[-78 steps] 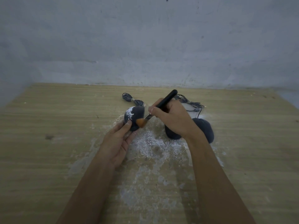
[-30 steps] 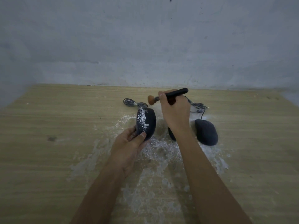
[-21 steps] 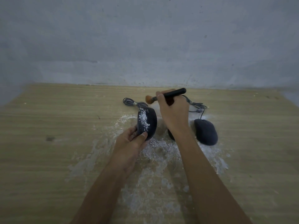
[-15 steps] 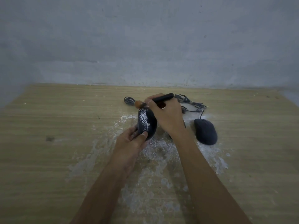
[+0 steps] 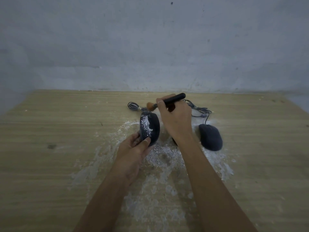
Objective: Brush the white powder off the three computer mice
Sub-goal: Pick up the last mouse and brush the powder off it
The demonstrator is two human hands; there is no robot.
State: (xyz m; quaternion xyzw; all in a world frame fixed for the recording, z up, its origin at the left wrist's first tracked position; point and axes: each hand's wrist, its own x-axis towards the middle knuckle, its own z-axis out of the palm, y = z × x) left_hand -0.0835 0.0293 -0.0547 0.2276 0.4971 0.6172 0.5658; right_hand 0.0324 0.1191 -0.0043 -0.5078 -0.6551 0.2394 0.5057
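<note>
My left hand (image 5: 133, 149) grips the near end of a dark mouse (image 5: 153, 127), tilted up on its side, with a streak of white powder along its left flank. My right hand (image 5: 176, 120) holds a black-handled brush (image 5: 173, 98); its orange bristles (image 5: 151, 106) hover just above the far end of that mouse. A second dark mouse (image 5: 211, 137) lies flat on the table to the right. A third mouse is almost wholly hidden behind my right wrist.
White powder (image 5: 163, 158) is scattered over the wooden table (image 5: 50, 164) under and in front of the mice. Coiled grey cables (image 5: 199, 108) lie behind the mice near the wall (image 5: 150, 47).
Since 2.6 s ago my left hand has turned the mouse, showing its powdered flank. In the last half second the brush lifted slightly off the mouse's far end.
</note>
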